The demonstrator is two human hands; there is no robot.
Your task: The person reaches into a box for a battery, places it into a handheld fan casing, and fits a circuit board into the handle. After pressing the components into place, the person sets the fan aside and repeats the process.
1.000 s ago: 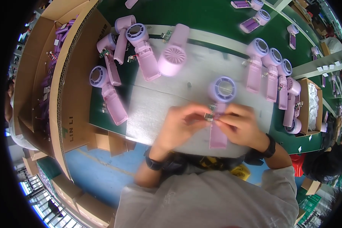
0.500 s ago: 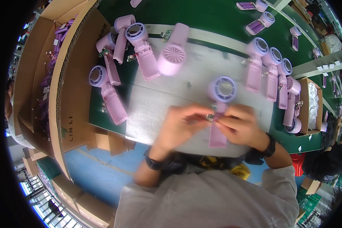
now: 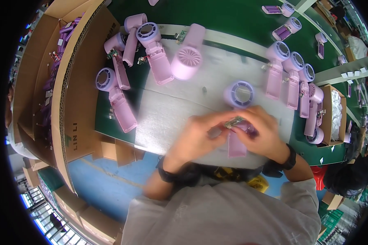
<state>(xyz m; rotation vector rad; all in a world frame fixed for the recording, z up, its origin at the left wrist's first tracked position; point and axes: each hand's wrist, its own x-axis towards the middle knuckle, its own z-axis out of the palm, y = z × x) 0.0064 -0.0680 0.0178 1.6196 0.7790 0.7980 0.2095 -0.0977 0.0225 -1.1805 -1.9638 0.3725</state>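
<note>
Right of frame centre: left grip [image 3: 204, 132] pinches small circuit board [image 3: 234, 121] over pink handheld-fan housing [image 3: 236, 148]. Right hand [image 3: 263, 130] curls beside it; grip unclear. Judgement: handle board by edges, without forcing.

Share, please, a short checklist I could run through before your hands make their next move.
1. Small green circuit board under control: ok; it is held between the fingertips of the left hand and right hand.
2. Lilac-and-pink plastic handheld fan supported: ok; it lies on the whitish rectangular mat, its handle pointing toward the body.
3. Inside of the handle in view: not ok; the hands cover its upper part.
4. Wire connections on the board sound: cannot tell; fingers and blur hide them.
5. Space around the hands: ok; the pink fan with a round slotted grille lies apart from them.
</note>
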